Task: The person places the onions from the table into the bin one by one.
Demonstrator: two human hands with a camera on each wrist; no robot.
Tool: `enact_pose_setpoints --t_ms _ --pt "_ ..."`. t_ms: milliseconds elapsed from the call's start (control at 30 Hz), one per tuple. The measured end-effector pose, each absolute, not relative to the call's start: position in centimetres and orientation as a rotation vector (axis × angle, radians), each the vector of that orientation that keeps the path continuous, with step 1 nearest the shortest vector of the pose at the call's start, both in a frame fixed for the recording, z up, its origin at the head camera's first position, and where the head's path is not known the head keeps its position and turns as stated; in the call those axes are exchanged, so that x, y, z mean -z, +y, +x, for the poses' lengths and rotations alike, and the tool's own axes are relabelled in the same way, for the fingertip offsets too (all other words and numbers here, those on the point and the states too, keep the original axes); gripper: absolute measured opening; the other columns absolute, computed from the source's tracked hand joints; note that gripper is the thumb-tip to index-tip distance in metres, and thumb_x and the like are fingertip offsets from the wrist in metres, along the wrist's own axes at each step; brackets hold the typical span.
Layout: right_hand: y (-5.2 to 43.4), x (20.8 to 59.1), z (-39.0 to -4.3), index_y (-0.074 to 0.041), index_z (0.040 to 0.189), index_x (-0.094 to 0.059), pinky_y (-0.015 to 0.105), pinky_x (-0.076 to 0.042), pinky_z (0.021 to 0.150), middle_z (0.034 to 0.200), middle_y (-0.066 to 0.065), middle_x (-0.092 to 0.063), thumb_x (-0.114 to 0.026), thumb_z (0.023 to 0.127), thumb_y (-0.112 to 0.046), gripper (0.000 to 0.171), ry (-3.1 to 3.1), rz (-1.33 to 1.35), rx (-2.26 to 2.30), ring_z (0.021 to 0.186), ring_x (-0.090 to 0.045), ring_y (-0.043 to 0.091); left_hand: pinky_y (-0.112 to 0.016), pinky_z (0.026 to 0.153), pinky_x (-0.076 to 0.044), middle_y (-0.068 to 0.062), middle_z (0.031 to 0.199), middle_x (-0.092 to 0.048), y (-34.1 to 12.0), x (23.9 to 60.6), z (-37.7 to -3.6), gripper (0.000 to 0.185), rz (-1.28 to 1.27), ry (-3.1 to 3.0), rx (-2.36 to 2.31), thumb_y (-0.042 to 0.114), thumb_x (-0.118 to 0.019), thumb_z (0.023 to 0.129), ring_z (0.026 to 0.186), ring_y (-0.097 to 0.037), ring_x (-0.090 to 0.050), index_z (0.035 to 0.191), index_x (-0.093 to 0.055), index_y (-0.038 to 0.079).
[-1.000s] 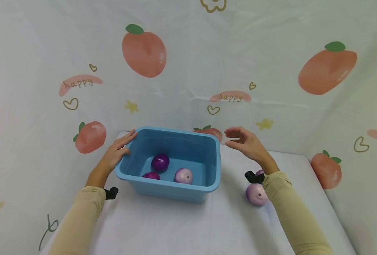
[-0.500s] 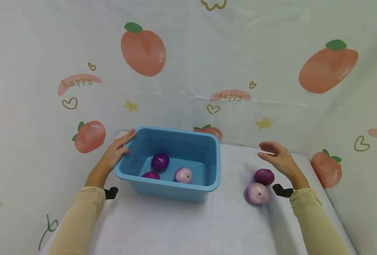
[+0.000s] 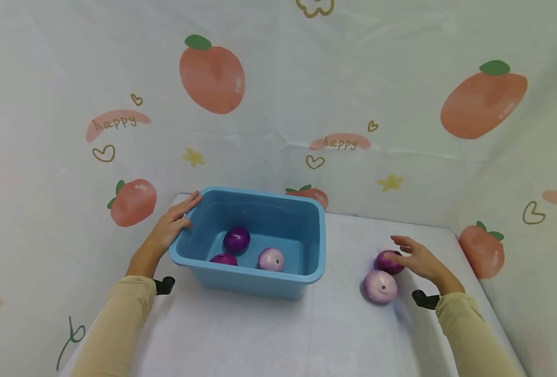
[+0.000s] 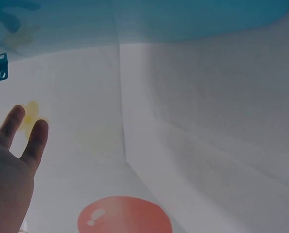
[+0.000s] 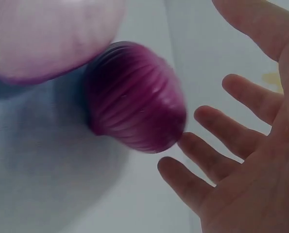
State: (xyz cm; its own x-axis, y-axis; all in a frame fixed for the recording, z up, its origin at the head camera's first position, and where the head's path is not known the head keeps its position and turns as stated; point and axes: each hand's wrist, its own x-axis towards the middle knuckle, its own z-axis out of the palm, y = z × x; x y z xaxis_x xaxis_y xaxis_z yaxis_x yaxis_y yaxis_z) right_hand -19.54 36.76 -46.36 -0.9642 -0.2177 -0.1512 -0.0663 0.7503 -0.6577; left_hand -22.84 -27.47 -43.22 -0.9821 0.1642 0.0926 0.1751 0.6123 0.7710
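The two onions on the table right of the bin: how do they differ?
The dark purple onion is deep purple all over; the pale onion is pinkish-white. The dark one lies farther from the camera, the pale one nearer. The right hand reaches with spread fingers at the dark one, whether touching is unclear; the pale one has no hand on it. Both are roundish and lie side by side on the white table, outside the blue bin.

Lighting: we note soft, even, bright light; faint shadows beneath the blue bin (image 3: 255, 283). Wrist views: close, blurred, hazy; head view slightly bowed at edges.
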Motion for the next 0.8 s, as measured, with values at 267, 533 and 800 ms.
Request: enact_pose_setpoints --t_ms 267,533,800 --pt "36.8 48.2 -19.4 0.004 0.151 -0.041 0.063 -0.049 0.104 0.148 0.034 -0.049 -0.066 0.095 -0.038 0.074 2.737 -0.241 0.996 0.131 -0.053 0.055 -0.079 0.111 -0.029 0.001 0.172 -0.020 -27.4 43.3 -22.8 0.070 -0.296 -2.802 1.346 0.015 -0.049 0.092 0.158 -0.044 -0.015 0.159 -0.034 0.032" --pt "36.5 49.8 -19.2 0.003 0.151 -0.042 0.061 -0.050 0.101 0.135 0.037 -0.057 -0.067 0.095 -0.041 0.076 2.766 -0.170 0.889 0.122 -0.059 0.048 -0.079 0.112 -0.028 0.002 0.172 -0.021 -27.4 43.3 -22.9 0.071 -0.290 -2.804 1.351 0.015 -0.049 0.092 0.158 -0.044 -0.015 0.159 -0.035 0.032" --pt "36.5 50.1 -19.2 0.003 0.151 -0.041 0.063 -0.048 0.103 0.137 0.038 -0.055 -0.067 0.094 -0.043 0.077 2.765 -0.138 0.908 0.124 -0.057 0.050 -0.078 0.111 -0.030 0.002 0.172 -0.021 -27.4 43.2 -22.9 0.071 -0.279 -2.804 1.356 0.015 -0.049 0.093 0.158 -0.044 -0.015 0.159 -0.034 0.033"
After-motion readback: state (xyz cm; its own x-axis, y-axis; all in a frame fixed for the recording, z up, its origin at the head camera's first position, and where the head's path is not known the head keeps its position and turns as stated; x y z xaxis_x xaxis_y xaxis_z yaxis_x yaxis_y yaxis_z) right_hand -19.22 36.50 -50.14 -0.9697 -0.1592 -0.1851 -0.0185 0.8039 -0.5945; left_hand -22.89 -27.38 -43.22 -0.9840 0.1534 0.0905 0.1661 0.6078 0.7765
